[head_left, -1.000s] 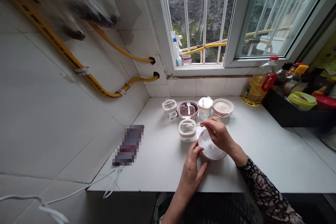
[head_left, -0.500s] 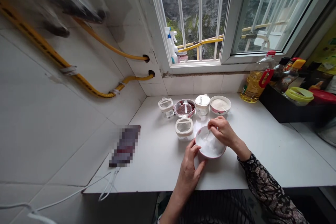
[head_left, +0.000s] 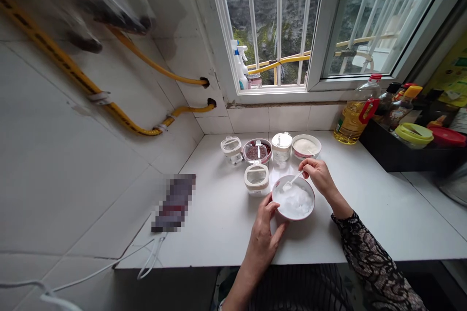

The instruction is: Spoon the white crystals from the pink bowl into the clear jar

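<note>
White counter (head_left: pixel 204 223) below a barred window (head_left: pixel 279 24), with tiled walls behind and at left. Near the front edge stands the bowl (head_left: pixel 313 206), upright and holding white powder (head_left: pixel 295 201). Left hand (head_left: pixel 263 233): grasps the bowl at its near left side, fingers at the rim and thumb lower down. Right hand (head_left: pixel 321 179): pinches the handle of the spoon (head_left: pixel 288 186), whose tilted head lies within the bowl's outline; contact with the powder cannot be determined. Just beside the bowl, at left, is the front jar (head_left: pixel 256 180). Behind, from left to right: left jar (head_left: pixel 231 148), dark-red-filled dish (head_left: pixel 269 154) with a clear lid and white utensil (head_left: pixel 259 149) over it, rear jar (head_left: pixel 281 146), and white-filled dish (head_left: pixel 306 151). Rear right: oil bottle (head_left: pixel 350 121) and black box (head_left: pixel 394 153). Far left: blurred object (head_left: pixel 174 203), near a white cord (head_left: pixel 148 262).
</note>
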`<state>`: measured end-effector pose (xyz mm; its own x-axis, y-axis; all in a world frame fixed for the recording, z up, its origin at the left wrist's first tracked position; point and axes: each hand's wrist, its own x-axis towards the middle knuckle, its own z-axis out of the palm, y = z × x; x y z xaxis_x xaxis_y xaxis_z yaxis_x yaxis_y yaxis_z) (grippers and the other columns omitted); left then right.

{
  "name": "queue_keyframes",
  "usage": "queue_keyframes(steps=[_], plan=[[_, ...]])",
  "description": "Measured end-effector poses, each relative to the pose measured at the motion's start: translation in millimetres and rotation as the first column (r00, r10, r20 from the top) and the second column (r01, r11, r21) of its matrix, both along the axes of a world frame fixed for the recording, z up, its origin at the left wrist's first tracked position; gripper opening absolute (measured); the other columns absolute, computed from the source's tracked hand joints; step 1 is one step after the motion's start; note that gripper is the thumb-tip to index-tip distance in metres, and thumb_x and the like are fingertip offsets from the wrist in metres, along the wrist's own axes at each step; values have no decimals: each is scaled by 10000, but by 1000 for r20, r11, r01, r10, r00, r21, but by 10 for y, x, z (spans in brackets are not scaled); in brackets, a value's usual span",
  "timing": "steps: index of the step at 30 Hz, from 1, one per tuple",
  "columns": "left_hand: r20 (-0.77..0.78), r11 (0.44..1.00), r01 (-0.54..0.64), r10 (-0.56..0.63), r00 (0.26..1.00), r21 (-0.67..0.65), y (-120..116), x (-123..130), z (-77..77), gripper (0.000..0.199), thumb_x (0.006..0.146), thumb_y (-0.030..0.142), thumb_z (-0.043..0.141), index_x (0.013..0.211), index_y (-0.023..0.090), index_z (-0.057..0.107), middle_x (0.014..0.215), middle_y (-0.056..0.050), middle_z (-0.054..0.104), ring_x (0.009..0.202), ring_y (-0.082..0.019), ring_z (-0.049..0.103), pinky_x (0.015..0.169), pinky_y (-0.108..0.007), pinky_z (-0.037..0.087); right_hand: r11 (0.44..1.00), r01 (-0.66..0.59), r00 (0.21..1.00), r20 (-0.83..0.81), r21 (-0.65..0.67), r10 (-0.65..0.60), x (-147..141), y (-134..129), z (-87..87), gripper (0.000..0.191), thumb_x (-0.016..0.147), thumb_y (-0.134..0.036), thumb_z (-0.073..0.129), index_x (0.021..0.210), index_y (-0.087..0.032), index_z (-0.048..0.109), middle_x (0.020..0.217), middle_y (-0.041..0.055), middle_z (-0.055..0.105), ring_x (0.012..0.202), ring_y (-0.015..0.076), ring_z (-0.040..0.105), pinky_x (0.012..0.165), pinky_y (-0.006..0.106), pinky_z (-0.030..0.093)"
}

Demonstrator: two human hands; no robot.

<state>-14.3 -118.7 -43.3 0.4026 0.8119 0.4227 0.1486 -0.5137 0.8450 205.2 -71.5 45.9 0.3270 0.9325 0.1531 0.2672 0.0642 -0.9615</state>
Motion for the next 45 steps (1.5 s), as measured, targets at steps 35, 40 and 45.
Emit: queue_keyframes(steps=[35, 40, 45], plan=[[2, 1000, 4, -4, 1000, 18, 7, 5, -35, 384, 923, 146, 573, 1265, 289, 474, 1497, -122, 409, 1379, -269, 518, 1085, -462, 528, 955, -247, 788, 607, 162, 100, -147, -25, -107, 206, 766, -130, 469, 670, -216, 629, 587, -3, 647, 645, 174, 571, 837, 355, 429], [2, 1000, -2, 1, 1000, 13, 4, 8, -21, 379, 920, 146, 571, 1261, 285, 480, 1492, -123, 420, 1378, -272, 519, 1082, -460, 530, 990, -131, 944, 313, 61, 105, -95, -19, -62, 182, 698, -184, 456, 626, -214, 620, 504, -18, 591, 539, 155, 547, 633, 286, 430], [-1, 1000, 2, -2, 1000, 16, 7, 5, -20, 374, 922, 152, 575, 1255, 289, 474, 1496, -121, 416, 1388, -267, 507, 1083, -458, 530, 996, -84, 996, 3, -28, 84, -27, 3, -17, 158, 636, -243, 491, 592, -198, 637, 464, -16, 575, 491, 144, 526, 560, 270, 426]])
